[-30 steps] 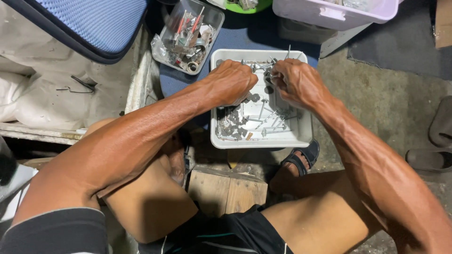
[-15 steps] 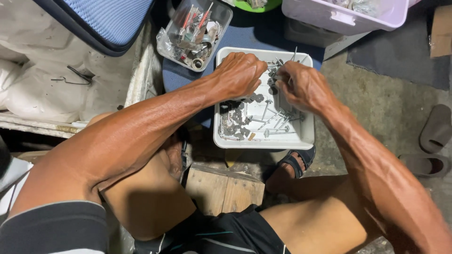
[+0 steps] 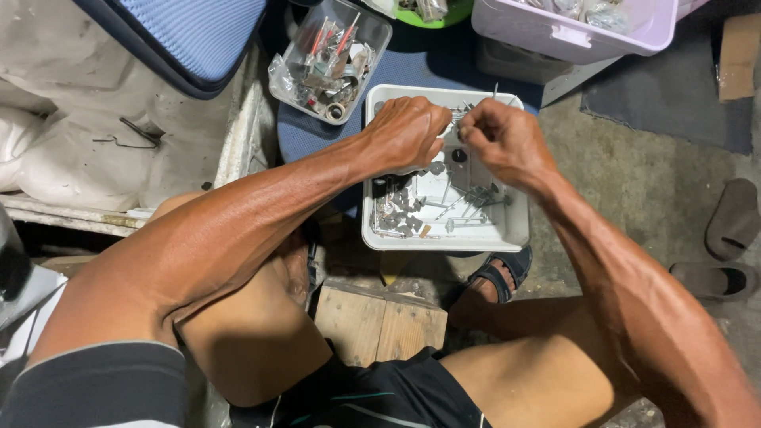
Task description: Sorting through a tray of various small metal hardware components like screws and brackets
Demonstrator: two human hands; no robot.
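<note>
White tray [image 3: 515,230] of metal parts under left hand [image 3: 406,131] and right hand [image 3: 507,139], fingers curled together, their grasp hidden.

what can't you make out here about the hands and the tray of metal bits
Head view:
- What the left hand and right hand pinch: hidden by the curled fingers.
- Far part of the white tray: covered by both hands.
- The small metal parts: too small to tell each kind.
- The lilac bin: cut off by the top edge.
</note>
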